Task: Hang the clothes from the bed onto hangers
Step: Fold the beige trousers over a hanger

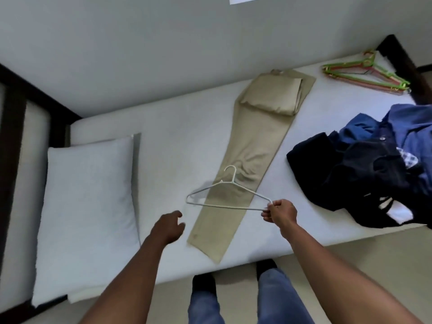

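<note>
Your right hand (280, 212) pinches just one corner of the white hanger (226, 206) above the khaki trousers (257, 146) lying on the bed (175, 141); your left hand (169, 226) has loose, empty fingers. Threaded one-handed, it may twist and rumple them.

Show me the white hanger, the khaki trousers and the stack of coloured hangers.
white hanger (232, 182): head view, neck under the hook.
khaki trousers (259, 141): head view, middle of the leg.
coloured hangers (368, 62): head view, top junction of the green one.
</note>
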Motion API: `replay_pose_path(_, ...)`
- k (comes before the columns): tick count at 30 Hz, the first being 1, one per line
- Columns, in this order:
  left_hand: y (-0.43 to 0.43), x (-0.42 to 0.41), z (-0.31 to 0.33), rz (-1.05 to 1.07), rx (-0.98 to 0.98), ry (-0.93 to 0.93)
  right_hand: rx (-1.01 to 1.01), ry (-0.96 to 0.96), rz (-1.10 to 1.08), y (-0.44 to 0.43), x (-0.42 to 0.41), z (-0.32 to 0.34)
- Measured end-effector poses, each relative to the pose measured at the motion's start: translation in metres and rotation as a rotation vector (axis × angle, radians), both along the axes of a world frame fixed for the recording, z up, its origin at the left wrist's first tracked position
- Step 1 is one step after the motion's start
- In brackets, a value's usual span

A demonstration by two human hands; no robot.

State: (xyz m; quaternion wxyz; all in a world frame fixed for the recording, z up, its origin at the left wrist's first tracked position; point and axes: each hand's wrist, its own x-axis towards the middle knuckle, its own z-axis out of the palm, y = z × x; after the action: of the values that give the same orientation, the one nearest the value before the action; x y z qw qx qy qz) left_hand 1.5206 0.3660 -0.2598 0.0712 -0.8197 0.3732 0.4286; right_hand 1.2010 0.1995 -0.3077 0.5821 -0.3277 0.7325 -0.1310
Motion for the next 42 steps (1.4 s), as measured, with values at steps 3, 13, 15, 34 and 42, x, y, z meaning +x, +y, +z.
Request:
replay_pose_path(3,-0.012,0.022,-0.058,-0.042,-0.031,0.042,0.038,0.053,-0.074,0.025,0.015,-0.053)
replay_pose_path(13,0.035,0.009,-0.210,-0.067,0.079,0.081,0.109,0.281,-0.303,0.144,0.032,-0.187)
replay_pose_path(15,0.051,0.002,-0.211,-0.006,0.100,0.142,0.118,0.399,-0.210,0.165,0.035,-0.189)
replay_pose_path(34,-0.063,-0.027,-0.204,0.253,-0.097,0.572,-0.063,0.289,-0.107,0.070,0.086,-0.169)
replay_pose_path(42,-0.040,-0.050,-0.219,-0.839,-0.150,0.168,-0.185,0.458,0.857,0.032,0.103,-0.196)
